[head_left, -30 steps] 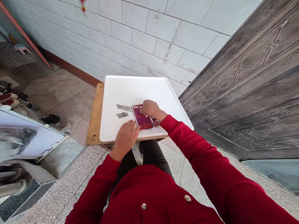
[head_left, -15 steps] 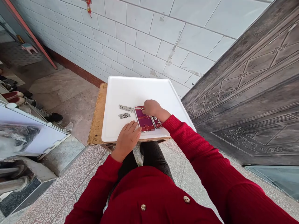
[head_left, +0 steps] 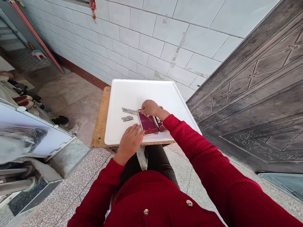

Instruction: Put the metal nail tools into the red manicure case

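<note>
The case [head_left: 147, 125] lies open like a book on a big white tray [head_left: 134, 94], close to the side where the person stands. Its inside is purple and red. The right hand [head_left: 150, 108] is over the far end of the case, with its fingers bent down and close together. I cannot tell if they pinch anything, because the hand hides it. The left hand [head_left: 129, 140] rests flat and loose on the tray, holding nothing, with its thumb at the near left corner of the case. Small scissors [head_left: 162, 126] sit in the right half. Left of the case are some thin metal tools [head_left: 129, 111] and, nearer the person, nail clippers [head_left: 127, 118]. A wooden table [head_left: 99, 126] is under the tray.
</note>
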### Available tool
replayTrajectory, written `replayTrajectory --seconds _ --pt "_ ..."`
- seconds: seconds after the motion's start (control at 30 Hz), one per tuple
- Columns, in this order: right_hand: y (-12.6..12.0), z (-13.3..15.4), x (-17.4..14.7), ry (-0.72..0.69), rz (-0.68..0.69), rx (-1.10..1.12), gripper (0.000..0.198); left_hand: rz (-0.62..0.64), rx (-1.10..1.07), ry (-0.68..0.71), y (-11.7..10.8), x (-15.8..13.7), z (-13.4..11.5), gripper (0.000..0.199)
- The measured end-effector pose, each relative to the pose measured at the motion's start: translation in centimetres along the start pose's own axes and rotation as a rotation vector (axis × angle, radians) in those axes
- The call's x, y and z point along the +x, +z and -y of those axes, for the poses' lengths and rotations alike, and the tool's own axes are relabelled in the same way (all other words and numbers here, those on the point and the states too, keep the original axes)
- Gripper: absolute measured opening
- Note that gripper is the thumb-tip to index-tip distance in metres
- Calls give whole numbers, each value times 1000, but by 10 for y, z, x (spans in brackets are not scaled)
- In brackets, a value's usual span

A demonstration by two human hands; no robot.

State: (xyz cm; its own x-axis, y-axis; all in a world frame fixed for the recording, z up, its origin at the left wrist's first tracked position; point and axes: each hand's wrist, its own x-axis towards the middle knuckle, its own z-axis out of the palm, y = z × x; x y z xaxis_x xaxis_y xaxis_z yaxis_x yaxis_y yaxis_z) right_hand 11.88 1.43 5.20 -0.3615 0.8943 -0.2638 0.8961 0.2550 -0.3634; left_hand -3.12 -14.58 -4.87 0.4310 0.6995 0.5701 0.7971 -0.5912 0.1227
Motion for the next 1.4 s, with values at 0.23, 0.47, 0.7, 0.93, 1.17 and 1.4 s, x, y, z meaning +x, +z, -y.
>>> replayTrajectory --seconds 0.23,0.47,0.7,0.93,1.17,1.4 --pt "1 -16 11 26 14 302 23 11 -6 -11 0 0 0 25" --pt "2 -28 27 31 -67 664 27 32 -10 -17 0 -1 1 27" --pt "-7 9 48 -204 35 673 25 26 -18 -17 0 -1 1 28" --pt "11 49 62 -319 135 275 21 24 -25 -28 0 -2 2 28" --pt "9 20 53 -287 -100 420 12 24 11 -13 -2 0 3 27" --pt "-2 -86 27 -157 -443 609 12 70 -22 -47 -5 1 6 28"
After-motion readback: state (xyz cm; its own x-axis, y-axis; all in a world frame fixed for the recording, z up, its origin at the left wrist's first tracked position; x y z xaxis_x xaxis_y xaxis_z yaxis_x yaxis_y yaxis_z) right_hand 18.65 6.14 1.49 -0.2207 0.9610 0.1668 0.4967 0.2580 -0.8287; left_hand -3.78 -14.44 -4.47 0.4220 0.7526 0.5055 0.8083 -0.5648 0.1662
